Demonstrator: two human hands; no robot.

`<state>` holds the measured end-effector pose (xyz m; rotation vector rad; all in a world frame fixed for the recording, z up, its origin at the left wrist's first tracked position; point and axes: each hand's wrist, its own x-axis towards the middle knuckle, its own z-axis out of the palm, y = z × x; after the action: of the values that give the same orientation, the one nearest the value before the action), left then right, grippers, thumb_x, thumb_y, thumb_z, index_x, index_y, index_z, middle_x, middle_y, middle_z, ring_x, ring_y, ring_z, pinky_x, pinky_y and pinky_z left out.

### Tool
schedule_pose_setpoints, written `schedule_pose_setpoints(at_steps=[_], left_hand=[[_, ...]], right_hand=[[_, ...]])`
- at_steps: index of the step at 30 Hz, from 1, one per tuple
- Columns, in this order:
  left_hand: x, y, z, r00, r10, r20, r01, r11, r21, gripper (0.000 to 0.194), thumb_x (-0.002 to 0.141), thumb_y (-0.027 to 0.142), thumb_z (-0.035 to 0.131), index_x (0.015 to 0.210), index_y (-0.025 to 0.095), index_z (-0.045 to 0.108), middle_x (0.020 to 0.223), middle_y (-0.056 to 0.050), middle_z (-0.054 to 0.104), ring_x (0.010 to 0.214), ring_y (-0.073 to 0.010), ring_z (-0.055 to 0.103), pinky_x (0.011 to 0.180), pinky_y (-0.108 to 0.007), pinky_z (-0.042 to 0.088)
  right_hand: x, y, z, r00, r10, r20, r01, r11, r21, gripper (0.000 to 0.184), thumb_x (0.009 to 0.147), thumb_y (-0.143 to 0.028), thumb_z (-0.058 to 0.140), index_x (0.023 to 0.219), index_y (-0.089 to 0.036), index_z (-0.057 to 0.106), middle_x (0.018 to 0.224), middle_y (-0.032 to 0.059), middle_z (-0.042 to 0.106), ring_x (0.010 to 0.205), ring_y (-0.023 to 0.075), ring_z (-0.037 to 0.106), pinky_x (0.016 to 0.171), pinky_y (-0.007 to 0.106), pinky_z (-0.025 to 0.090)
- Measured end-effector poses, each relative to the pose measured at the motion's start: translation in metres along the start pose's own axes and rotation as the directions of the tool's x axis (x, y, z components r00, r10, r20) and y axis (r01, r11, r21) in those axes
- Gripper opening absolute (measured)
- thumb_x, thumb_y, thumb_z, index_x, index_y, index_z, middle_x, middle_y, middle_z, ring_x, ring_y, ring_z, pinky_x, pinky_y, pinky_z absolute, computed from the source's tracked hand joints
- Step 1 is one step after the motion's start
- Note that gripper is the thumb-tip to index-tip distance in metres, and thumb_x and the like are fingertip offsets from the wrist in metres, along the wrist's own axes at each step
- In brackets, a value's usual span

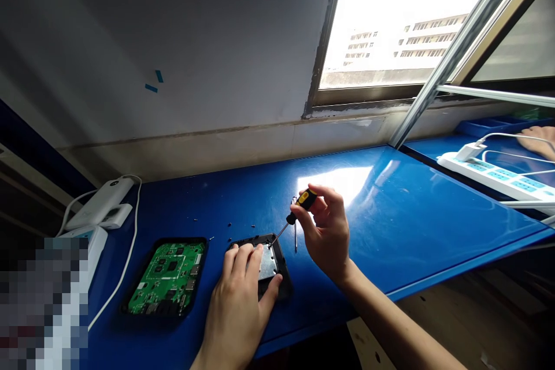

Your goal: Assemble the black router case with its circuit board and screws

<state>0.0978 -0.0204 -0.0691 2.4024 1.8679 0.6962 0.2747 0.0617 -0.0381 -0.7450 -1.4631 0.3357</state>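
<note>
The right hand (pixel 329 231) pinches the screwdriver (pixel 304 201), tip slanting down-left to the black case (pixel 284 280); the left hand (pixel 238 295), fingers spread, presses the case

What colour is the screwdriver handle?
The handle is black and yellow, seen in the head view.

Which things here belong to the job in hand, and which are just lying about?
In the job:
- screwdriver in right hand
- black casing with metal plate, left hand on it
- likely green circuit board, tiny screws

Apparently just lying about:
- power strip at right
- blue tray
- white cable at left
</note>
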Motion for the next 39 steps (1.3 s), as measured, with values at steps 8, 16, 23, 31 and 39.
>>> schedule_pose_setpoints(at_steps=[8, 16, 23, 31, 39], left_hand=[[0.000, 0.001, 0.003, 1.000, -0.015, -0.024, 0.015, 1.000, -0.013, 0.035, 0.096, 0.034, 0.052, 0.128, 0.020, 0.059, 0.128, -0.010, 0.064, 0.126, -0.0338, 0.056, 0.083, -0.046, 0.064], [-0.006, -0.007, 0.006, 0.981, 0.095, -0.170, -0.097, 0.995, -0.006, 0.029, 0.096, 0.030, 0.054, 0.123, 0.021, 0.057, 0.116, -0.008, 0.066, 0.120, -0.0322, 0.061, 0.090, -0.047, 0.062], [-0.027, -0.017, 0.007, 0.960, 0.132, -0.246, -0.131, 0.991, 0.019, 0.033, 0.093, 0.031, 0.060, 0.125, 0.024, 0.057, 0.120, -0.009, 0.067, 0.119, -0.0294, 0.064, 0.092, -0.045, 0.063], [-0.025, -0.009, 0.000, 0.984, 0.015, -0.180, -0.037, 0.992, -0.121, 0.029, 0.093, 0.029, 0.057, 0.122, 0.027, 0.058, 0.126, -0.008, 0.066, 0.124, -0.0278, 0.062, 0.094, -0.045, 0.061], [-0.025, -0.010, -0.003, 0.982, 0.029, -0.185, -0.050, 0.993, -0.110, 0.030, 0.094, 0.029, 0.056, 0.124, 0.027, 0.058, 0.125, -0.008, 0.068, 0.123, -0.0269, 0.063, 0.092, -0.042, 0.063]], right_hand=[[0.019, -0.016, 0.015, 0.960, -0.167, 0.224, 0.179, 0.983, -0.035, 0.042, 0.095, -0.016, 0.065, 0.132, -0.030, 0.051, 0.108, 0.0040, 0.058, 0.088, 0.0160, 0.066, 0.076, 0.035, 0.064], [0.033, -0.021, 0.029, 0.866, -0.208, 0.456, 0.235, 0.972, -0.004, 0.038, 0.097, -0.019, 0.063, 0.131, -0.028, 0.050, 0.109, 0.0055, 0.066, 0.089, 0.0162, 0.069, 0.077, 0.033, 0.062], [0.031, -0.011, 0.035, 0.947, -0.189, 0.260, 0.211, 0.976, -0.059, 0.038, 0.092, -0.022, 0.071, 0.124, -0.029, 0.053, 0.092, -0.0002, 0.058, 0.077, 0.0152, 0.062, 0.069, 0.033, 0.057], [0.020, -0.016, 0.034, 0.966, -0.162, 0.203, 0.149, 0.986, 0.075, 0.040, 0.105, -0.015, 0.035, 0.137, -0.029, 0.056, 0.121, 0.0091, 0.059, 0.096, 0.0188, 0.068, 0.077, 0.040, 0.061], [0.013, -0.014, 0.039, 0.973, -0.229, 0.015, 0.229, 0.971, -0.074, 0.031, 0.087, -0.020, 0.074, 0.116, -0.030, 0.066, 0.094, 0.0009, 0.048, 0.072, 0.0144, 0.058, 0.062, 0.035, 0.057]])
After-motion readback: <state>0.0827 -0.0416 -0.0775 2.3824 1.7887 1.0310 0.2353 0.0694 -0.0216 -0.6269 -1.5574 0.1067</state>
